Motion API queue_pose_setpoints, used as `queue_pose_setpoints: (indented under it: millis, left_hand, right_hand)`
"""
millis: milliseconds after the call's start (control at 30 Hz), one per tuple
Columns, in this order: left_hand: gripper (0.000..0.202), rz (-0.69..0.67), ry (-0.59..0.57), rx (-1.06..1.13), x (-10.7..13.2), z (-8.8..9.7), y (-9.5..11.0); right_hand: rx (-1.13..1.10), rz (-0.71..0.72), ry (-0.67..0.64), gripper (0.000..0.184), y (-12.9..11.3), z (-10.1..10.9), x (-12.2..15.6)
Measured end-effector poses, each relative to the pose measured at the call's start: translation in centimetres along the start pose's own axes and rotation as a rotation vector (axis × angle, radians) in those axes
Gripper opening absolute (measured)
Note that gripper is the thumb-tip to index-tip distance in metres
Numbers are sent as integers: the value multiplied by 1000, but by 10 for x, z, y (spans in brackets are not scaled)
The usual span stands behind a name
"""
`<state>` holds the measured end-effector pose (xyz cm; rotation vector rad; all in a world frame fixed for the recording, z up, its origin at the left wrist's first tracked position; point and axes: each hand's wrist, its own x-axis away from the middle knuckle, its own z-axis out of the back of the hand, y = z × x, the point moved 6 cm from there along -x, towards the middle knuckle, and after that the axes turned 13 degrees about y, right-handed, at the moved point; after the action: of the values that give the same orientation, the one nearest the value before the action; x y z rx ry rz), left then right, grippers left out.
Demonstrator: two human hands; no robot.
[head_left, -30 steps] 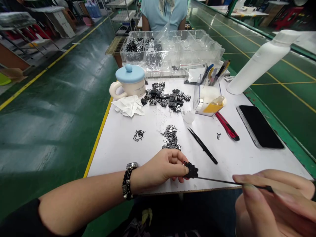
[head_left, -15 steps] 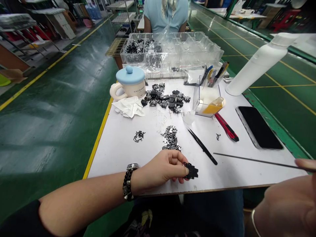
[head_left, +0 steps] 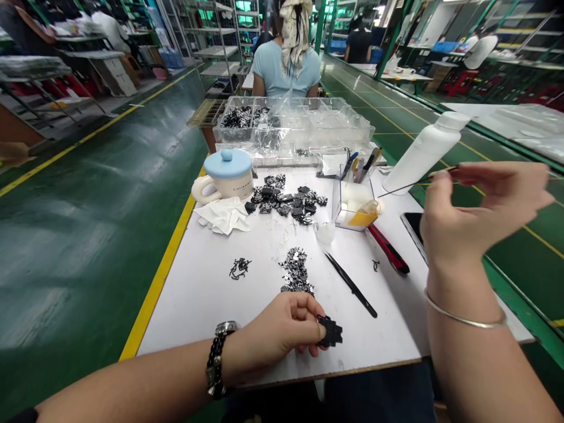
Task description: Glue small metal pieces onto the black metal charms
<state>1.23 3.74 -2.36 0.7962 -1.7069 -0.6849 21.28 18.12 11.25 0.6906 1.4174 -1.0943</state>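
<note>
1. 1 flat black part (head_left: 332, 332) is pinched between thumb and fingers of the left hand (head_left: 293, 323), just above the near edge of the table (head_left: 189, 317).
2. A thin dark rod (head_left: 403, 189) is gripped in the fingertips of the raised right hand (head_left: 480, 205); its tip is well apart from the part.
3. The handling of this part is judged to be under way; how much of it is done cannot be told.
4. Similar black pieces are gathered in a loose heap (head_left: 286, 202) near the mug (head_left: 238, 185); whether these are finished or waiting cannot be told. Small glinting bits (head_left: 296, 270), apparently metal, are left unsorted beyond the left hand.
5. The part is matt and notched along its outline; the rod is slim and nearly straight. Curled black slivers (head_left: 239, 268) are bunched on the smooth white surface, and slender, tapered tweezers (head_left: 352, 286) are laid down.
</note>
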Motion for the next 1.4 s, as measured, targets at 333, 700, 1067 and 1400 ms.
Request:
queue_pose_setpoints:
  millis: [333,700,1067,1400]
  left_hand:
    - [19,10,10,12,1,0,0]
    - [21,42,5,72,4,-2,4]
    - [22,88,-24,98,8,-2,-1]
    - [20,98,-38,82,7,-4,1]
  right_hand:
    - [112,6,-93,11,-4,-12,12]
    - [-562,-239,-691,41,-77,82,76]
    - [-770,-486,-835,37,-102,107,136]
    - [-968,-594,-814,35,-97,96,143]
